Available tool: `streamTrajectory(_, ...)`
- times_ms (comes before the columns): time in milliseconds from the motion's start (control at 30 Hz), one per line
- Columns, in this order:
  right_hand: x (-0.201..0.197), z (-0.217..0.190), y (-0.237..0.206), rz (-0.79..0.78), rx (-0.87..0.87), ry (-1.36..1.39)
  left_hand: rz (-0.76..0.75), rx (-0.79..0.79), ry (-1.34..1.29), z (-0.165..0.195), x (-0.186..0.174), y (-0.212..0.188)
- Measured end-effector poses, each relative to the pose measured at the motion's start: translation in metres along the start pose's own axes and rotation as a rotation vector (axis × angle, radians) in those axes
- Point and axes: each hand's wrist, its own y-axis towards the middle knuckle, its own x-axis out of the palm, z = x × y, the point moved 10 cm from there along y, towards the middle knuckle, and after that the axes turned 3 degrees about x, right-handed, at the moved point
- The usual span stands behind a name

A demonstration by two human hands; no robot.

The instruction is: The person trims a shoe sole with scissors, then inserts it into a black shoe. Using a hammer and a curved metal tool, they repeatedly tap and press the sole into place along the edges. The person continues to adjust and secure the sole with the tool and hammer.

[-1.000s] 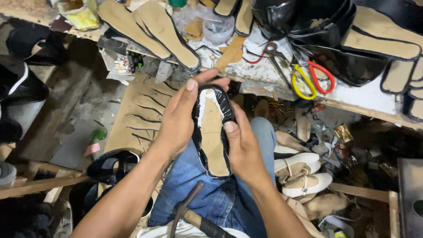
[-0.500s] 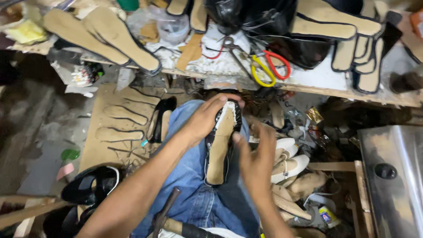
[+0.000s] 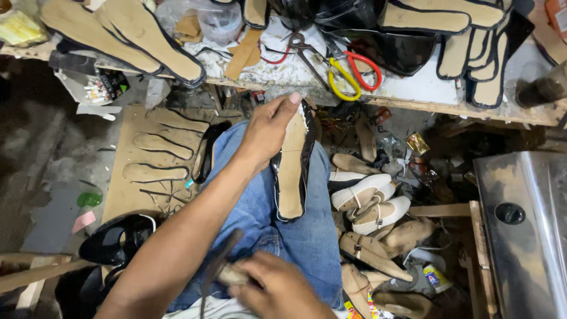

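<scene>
The left hand (image 3: 269, 133) lies flat on the toe end of a shoe (image 3: 292, 168) that rests sole-up on the person's jeans-covered knee (image 3: 307, 236), near the middle of the view. Its fingers are stretched out and pressed together, the tips reaching toward 12 o'clock, and the palm covers the upper left side of the shoe. The shoe shows a tan insole with a black edge turned up around it; its heel points toward 6 o'clock.

The right hand (image 3: 280, 289) is at 6 o'clock, low in the view, with its fingers curled round the wooden handle of a hammer (image 3: 221, 269). The dark part of that tool runs off toward 7 o'clock.

At 12 o'clock the worktop (image 3: 413, 94) carries scissors with red and yellow handles (image 3: 351, 74), metal pliers (image 3: 304, 50) and several tan insoles with black edges (image 3: 147, 41). At 9 o'clock a cardboard sheet (image 3: 147, 165) with sole-shaped cut-outs lies on the floor. At 4 o'clock a heap of pale shoes (image 3: 369, 207) lies beside the knee, and a steel box (image 3: 525, 224) stands at 3 o'clock.
</scene>
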Motion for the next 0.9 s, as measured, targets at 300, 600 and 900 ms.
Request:
streamTrajectory(300,-0.116,0.061,-0.01,0.876,0.061,0.802,0.117,0.12,0.313,0.006,-0.015,-0.017)
streamTrajectory(600,-0.123,0.06,0.013,0.808,0.184,0.417,0.178,0.175,0.434,0.015,-0.011,-0.026)
streamTrajectory(900,-0.121,0.072,0.021,0.858,0.115,0.262,0.254,0.025,0.446,0.001,-0.025,-0.037)
